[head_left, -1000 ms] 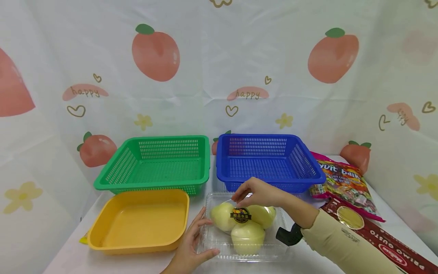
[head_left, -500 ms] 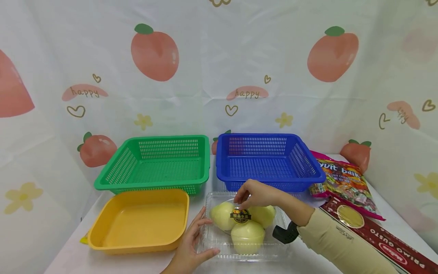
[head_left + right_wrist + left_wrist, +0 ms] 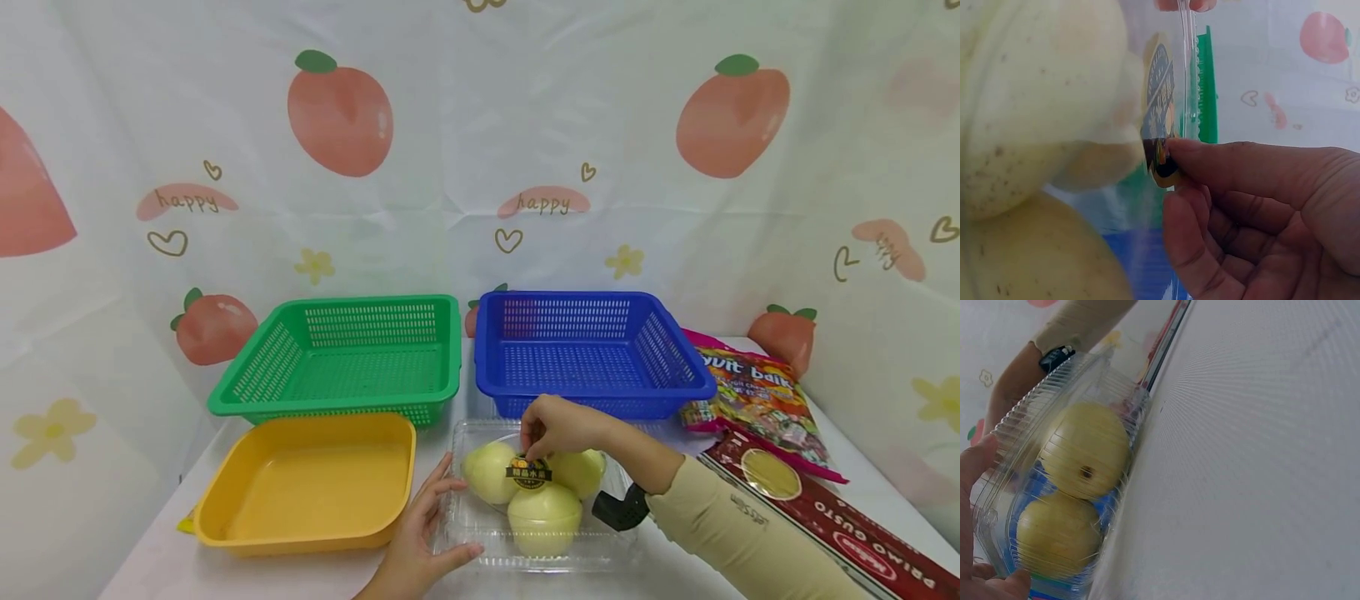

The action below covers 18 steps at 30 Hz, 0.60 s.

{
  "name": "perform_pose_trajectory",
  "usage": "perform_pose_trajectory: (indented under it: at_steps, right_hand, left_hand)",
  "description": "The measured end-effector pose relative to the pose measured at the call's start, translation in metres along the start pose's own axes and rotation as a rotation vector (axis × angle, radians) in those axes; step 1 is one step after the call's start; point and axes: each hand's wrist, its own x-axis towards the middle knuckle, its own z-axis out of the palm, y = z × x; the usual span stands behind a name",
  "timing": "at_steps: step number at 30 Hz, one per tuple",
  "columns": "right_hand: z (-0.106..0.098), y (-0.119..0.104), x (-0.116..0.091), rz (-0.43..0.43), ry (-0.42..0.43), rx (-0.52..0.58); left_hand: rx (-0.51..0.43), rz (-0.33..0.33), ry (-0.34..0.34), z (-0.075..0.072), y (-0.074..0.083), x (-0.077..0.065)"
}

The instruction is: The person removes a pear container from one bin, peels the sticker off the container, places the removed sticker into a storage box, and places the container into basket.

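A clear plastic clamshell box (image 3: 555, 564) holds three pale yellow pears (image 3: 543, 518). On its lid sits a round black-and-gold sticker (image 3: 528, 475). My left hand (image 3: 420, 537) grips the box's left side, thumb at the front edge and fingers along the side. My right hand (image 3: 566, 427) is above the lid, thumb and index finger pinching the sticker's edge. In the right wrist view the thumb (image 3: 1229, 162) lies on the sticker (image 3: 1161, 112), whose edge is partly hidden by the fingertips. Pears (image 3: 1085, 450) show through the box wall in the left wrist view.
Behind stand a green basket (image 3: 225, 408) and a blue basket (image 3: 675, 398). A yellow tub (image 3: 300, 546) is at left, with a bit of yellow packaging beside it. A candy bag (image 3: 765, 408) and a dark red pasta pack (image 3: 832, 517) lie at right, near the right forearm.
My right hand has shifted slightly right, its fingers drawing closer together at the sticker's upper edge. The left hand and the box have stayed put.
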Motion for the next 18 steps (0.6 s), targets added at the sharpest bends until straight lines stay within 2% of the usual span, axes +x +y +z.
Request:
perform_pose_trajectory:
  at_steps: [10, 18]
  right_hand:
    - [-0.0002, -0.0009, 0.0003, -0.011, -0.014, -0.019]
    - [0.0013, 0.0004, 0.0009, -0.026, -0.015, -0.044]
  left_hand:
    - [-0.013, 0.010, 0.002, 0.0004, -0.0006, 0.0004]
    - [-0.010, -0.037, 0.018, 0.0011, 0.0007, 0.0002]
